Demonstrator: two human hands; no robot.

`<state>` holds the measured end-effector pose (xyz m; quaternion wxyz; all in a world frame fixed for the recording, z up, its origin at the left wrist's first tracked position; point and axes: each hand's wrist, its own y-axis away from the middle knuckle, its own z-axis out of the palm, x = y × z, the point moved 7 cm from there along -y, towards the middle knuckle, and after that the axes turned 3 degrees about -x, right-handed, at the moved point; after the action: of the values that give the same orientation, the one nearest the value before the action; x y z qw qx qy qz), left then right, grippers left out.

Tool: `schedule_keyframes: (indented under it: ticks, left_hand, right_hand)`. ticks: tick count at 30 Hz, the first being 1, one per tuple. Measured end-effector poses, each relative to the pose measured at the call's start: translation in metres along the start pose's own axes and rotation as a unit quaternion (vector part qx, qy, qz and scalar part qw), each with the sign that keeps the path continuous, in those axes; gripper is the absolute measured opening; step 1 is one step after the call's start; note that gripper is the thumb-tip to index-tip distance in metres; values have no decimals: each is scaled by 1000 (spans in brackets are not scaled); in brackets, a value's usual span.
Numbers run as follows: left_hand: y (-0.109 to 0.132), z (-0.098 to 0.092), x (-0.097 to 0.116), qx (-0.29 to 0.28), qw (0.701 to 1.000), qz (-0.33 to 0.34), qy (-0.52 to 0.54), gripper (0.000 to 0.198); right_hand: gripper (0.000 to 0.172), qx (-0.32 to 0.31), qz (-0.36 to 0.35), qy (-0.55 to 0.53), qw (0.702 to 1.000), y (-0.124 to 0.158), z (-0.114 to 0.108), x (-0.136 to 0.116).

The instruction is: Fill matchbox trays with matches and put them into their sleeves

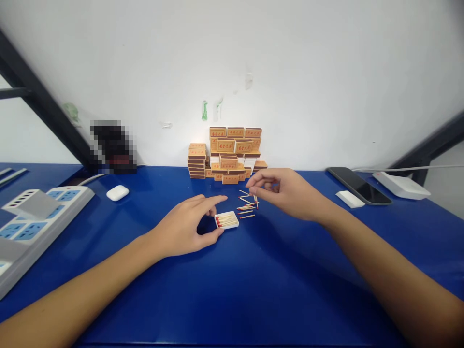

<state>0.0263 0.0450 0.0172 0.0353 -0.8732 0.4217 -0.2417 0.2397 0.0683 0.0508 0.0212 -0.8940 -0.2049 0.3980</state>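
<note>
A small white matchbox tray (236, 223) holds several red-tipped matches (226, 220). My left hand (188, 224) is around the tray's left end, thumb at the near edge and other fingers at the far side, index finger stretched out above it. Just right of the tray, loose matches (247, 217) lie scattered on the blue table (224, 290). Over their right side is my right hand (284, 193), thumb and index finger pinched together on what looks like a match (255, 197) pointing down. Behind stand stacked orange matchboxes (225, 145).
At the left are a power strip (47, 241) and a white earbud case (118, 193). A dark pixelated object (114, 147) stands by the wall. A black phone (357, 185), a small white piece (350, 199) and a white box (401, 185) lie at the right.
</note>
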Motion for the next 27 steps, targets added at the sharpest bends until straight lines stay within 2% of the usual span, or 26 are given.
schedule_keyframes:
  ticks: [3,5,11,16,20,23,27]
  left_hand:
    - [-1,1,0,-3,1000,-1,3,64]
    - [-1,2,-1,-6,1000,-5,5,63]
    - [-2,0,-5,0,1000,-19,7,64]
    - [-2,0,-6,1,1000,-19,5,63]
    - [-2,0,-5,4,1000,-20,6,62]
    - [-2,0,-5,2,1000,-19,4,61]
    - [-3,0,-5,3,1000,-15,2,60]
  right_hand:
    - [24,-31,45,-101,993,7,12,12]
    - [27,-29,70,-137,988,12,16,22]
    - [23,-28,77,-161,984,14,23,35]
    - [17,-52,44,-51,996,15,29,35]
    - [10,-25,-15,44,999,17,20,28]
    - [12,-2,-41,118,992,16,15,26]
    - [17,-22,-53,175,983,15,17,30]
